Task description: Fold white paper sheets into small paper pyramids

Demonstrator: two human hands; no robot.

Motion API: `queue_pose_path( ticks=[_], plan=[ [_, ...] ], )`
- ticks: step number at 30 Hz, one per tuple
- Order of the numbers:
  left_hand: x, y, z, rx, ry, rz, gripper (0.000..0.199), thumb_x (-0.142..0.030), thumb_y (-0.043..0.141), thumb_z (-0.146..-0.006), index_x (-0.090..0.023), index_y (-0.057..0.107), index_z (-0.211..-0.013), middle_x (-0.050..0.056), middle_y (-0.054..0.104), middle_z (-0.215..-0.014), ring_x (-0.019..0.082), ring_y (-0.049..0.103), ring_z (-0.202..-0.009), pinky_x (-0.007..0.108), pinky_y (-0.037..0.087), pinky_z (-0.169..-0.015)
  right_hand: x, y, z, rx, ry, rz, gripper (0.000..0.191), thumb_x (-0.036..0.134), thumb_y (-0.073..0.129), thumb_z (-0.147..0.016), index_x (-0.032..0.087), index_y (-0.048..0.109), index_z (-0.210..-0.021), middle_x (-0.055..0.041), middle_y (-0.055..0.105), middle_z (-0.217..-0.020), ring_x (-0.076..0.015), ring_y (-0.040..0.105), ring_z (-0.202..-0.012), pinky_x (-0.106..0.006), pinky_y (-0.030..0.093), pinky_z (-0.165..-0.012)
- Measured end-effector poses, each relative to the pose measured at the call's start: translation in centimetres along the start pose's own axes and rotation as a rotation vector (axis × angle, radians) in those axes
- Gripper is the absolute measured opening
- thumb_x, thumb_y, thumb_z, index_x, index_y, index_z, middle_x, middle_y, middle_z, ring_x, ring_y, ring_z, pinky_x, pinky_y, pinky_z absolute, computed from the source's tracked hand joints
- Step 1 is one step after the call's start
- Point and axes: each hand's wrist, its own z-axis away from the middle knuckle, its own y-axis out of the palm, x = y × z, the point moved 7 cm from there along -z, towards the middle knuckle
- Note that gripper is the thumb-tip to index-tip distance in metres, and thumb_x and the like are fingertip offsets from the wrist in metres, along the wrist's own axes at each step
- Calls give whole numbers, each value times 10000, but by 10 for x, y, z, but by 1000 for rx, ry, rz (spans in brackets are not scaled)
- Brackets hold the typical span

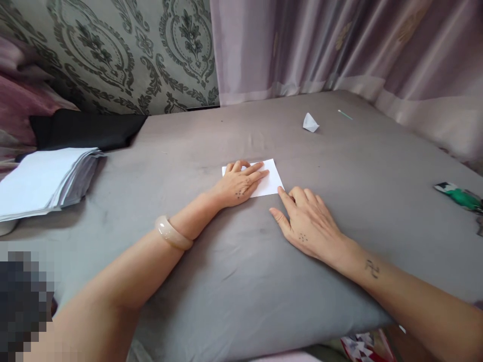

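Our left hand lies flat over the paper, probably to prevent sliding. Our right hand, apart from it and gripping nothing, sets one fingertip at the paper's near right corner, perhaps for guiding. The paper, white and straight-edged, rests on grey cloth.

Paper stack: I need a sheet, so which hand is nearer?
Left. The left hand, on the white paper, is right of the paper stack; the right hand is farther right, at that paper's corner.
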Motion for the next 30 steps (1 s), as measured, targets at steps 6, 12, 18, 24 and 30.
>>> queue_pose_path(
  ticks=[6,12,18,24,30],
  plan=[
    [-1,2,0,-21,-9,-20,458,-345,249,-998,-301,435,-1414,55,347,-1528,303,384,-1221,480,311,-985,-1,0,2,-21,31,9,581,442,359,-965,38,507,-1355,-147,582,-949,-274,505,-881,-401,414,-765],
    [1,-2,2,-69,-10,-73,436,-358,290,-996,-325,445,-1402,108,468,-1350,275,461,-1147,441,355,-943,-8,-5,1,45,58,-35,550,410,373,-958,26,538,-1316,-170,606,-991,-296,545,-921,-416,445,-792],
    [-32,-15,-9,0,-102,-192,401,-153,347,-947,-169,522,-1308,144,599,-1173,305,488,-1135,448,385,-931,-30,-24,-48,99,115,-484,501,394,242,-984,168,684,-1054,-137,678,-1046,-254,631,-995,-401,461,-905],
    [-50,-5,-18,60,-435,-69,416,-152,346,-950,-93,499,-1332,188,552,-1314,294,516,-1176,398,456,-918,0,8,-86,194,11,-963,667,558,182,-965,162,345,-1476,-88,360,-1537,-185,308,-1422,-386,212,-1189],
    [-30,9,16,17,-456,5,550,-277,320,-971,-101,285,-1492,119,294,-1559,279,231,-1451,449,240,-1172,12,38,-81,190,-96,-788,736,561,97,-956,108,256,-1514,-97,231,-1585,-178,172,-1466,-403,127,-1211]
  ],
)
